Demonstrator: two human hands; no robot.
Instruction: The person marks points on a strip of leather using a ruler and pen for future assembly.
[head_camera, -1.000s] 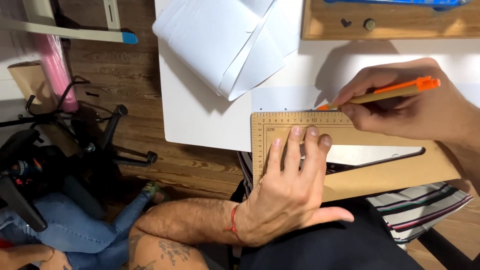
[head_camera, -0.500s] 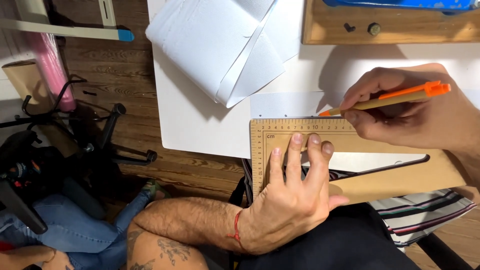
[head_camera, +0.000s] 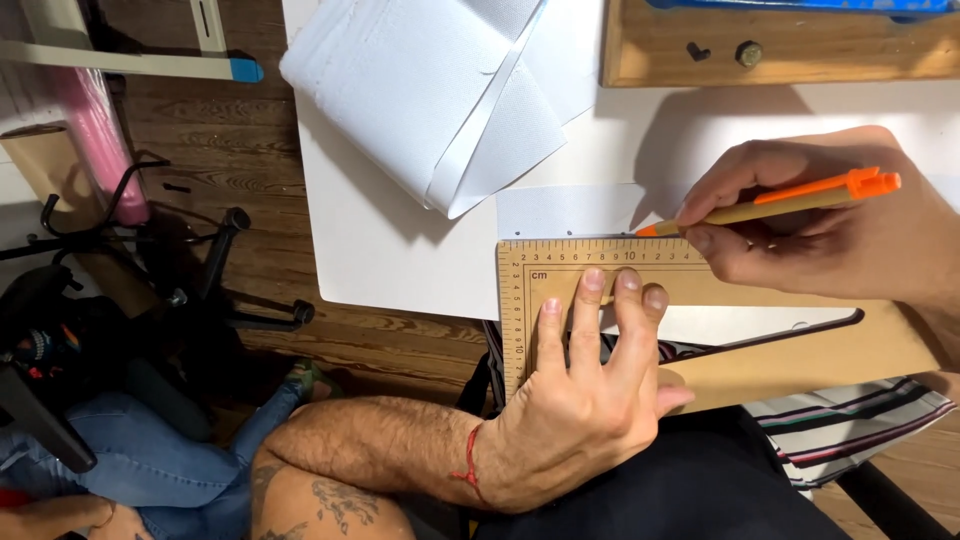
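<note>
My left hand (head_camera: 585, 385) lies flat with fingers spread on a tan set square (head_camera: 700, 290), pressing it onto a white table (head_camera: 400, 250). My right hand (head_camera: 830, 225) grips a tan pen with orange tip and clip (head_camera: 775, 202). The pen's tip touches a white sheet (head_camera: 565, 212) right at the square's upper ruled edge. A red string circles my left wrist.
A folded stack of white fabric or paper (head_camera: 440, 90) lies at the table's far side. A wooden board (head_camera: 780, 45) sits at the top right. Left of the table, over the wooden floor, are a black chair base (head_camera: 200, 290), a pink roll (head_camera: 95, 130) and someone's jeans-clad leg (head_camera: 160, 470).
The view has shifted slightly; my hands, the pen and the set square keep nearly the same pose, the pen tip staying at the ruled edge.
</note>
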